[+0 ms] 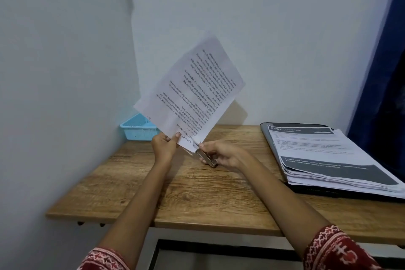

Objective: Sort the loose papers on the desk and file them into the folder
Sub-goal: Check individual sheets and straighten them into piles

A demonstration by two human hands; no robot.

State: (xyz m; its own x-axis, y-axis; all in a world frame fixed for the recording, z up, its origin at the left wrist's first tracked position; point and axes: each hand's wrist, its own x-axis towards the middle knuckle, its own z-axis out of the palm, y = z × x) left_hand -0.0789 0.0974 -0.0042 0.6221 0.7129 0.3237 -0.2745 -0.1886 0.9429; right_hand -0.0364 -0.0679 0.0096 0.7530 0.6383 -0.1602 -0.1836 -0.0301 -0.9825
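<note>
My left hand [164, 146] pinches the lower corner of a few printed white sheets [192, 90], held upright and tilted over the middle of the wooden desk [197, 193]. My right hand [221, 153] grips a small metal stapler [207, 156] whose jaws sit on that same corner of the sheets. At the right of the desk a black folder [266, 136] lies open with a thick stack of printed papers [328, 155] on it.
A light blue plastic basket [138, 130] stands at the back left corner against the wall. White walls close the left and back sides. A dark blue curtain [385, 72] hangs at the far right. The desk's front edge runs below my forearms.
</note>
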